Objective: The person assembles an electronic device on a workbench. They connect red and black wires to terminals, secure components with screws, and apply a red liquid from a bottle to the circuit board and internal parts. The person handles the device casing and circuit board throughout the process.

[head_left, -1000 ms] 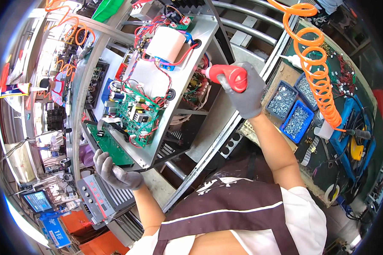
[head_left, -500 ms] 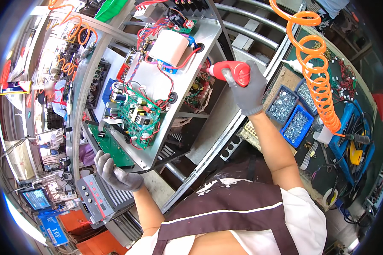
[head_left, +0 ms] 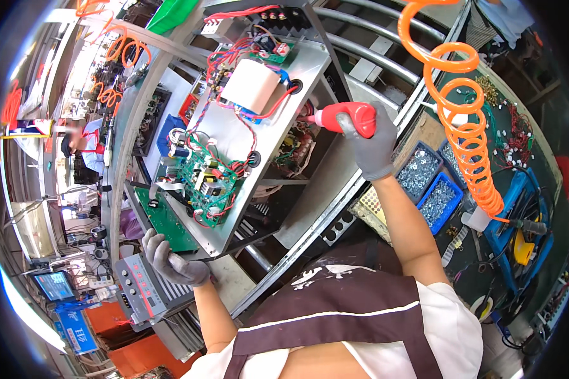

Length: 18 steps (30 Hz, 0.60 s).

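Note:
My right hand (head_left: 374, 146), in a grey glove, is wrapped round a red squeeze bottle (head_left: 359, 117). The bottle lies almost sideways, its narrow nozzle pointing left at the side of a metal chassis (head_left: 275, 150). Whether the tip touches anything there is too small to tell. On the chassis sit a green circuit board (head_left: 199, 174), a white block (head_left: 251, 85) and red and blue wires. My left hand (head_left: 178, 262), gloved too, hovers with loosely bent, open fingers and nothing in them. It is nearest the lower end of a flat green board (head_left: 165, 221).
A grey bench instrument (head_left: 146, 287) with knobs stands below my left hand. At right, blue bins (head_left: 439, 201) hold small metal fasteners, and an orange coiled air hose (head_left: 466, 120) hangs over the bench. Metal rollers (head_left: 373, 55) lie behind the chassis. Another person (head_left: 90, 148) is at far left.
My right hand and the bottle have shifted slightly down in the picture, the nozzle still toward the chassis side. My left hand stays near the flat board, slightly lower. The view has shifted a little.

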Each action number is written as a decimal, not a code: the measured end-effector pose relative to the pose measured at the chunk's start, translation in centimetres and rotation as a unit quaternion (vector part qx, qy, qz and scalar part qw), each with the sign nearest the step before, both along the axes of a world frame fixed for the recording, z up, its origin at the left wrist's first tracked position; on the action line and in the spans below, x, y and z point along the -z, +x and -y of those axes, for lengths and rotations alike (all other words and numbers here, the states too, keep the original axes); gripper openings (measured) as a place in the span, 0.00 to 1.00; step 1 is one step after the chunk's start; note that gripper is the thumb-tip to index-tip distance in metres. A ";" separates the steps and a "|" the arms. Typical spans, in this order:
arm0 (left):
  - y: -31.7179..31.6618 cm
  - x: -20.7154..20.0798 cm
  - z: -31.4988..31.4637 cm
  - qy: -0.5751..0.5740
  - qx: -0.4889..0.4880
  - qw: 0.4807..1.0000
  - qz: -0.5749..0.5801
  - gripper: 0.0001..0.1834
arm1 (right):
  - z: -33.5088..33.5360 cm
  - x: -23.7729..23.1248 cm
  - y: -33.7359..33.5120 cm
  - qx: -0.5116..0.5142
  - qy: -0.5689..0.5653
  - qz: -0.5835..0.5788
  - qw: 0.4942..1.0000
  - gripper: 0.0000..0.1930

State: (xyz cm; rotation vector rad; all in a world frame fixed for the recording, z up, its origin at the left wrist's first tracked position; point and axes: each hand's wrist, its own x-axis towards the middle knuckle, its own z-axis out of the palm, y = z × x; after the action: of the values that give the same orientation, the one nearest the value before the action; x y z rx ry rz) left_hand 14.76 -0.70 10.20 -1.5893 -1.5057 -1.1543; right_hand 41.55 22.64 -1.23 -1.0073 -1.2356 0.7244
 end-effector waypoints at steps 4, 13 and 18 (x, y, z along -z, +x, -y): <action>0.1 -0.6 0.2 -0.036 -0.007 0.999 -0.024 0.12 | -0.5 1.0 1.5 0.017 -0.082 -0.091 0.992 0.15; -0.9 -1.4 1.7 -0.093 -0.041 0.993 -0.054 0.13 | -0.9 5.6 7.2 -0.158 -0.258 -0.501 0.811 0.16; -0.8 -1.9 1.8 -0.107 -0.059 0.990 -0.072 0.11 | -0.5 4.4 6.8 -0.166 -0.284 -0.504 0.799 0.20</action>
State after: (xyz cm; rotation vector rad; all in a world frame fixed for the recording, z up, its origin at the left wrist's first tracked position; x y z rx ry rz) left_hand 13.93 -2.49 12.14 -1.6598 -1.6453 -0.8168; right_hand 48.34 23.14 -5.59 -0.6585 -0.2152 1.7017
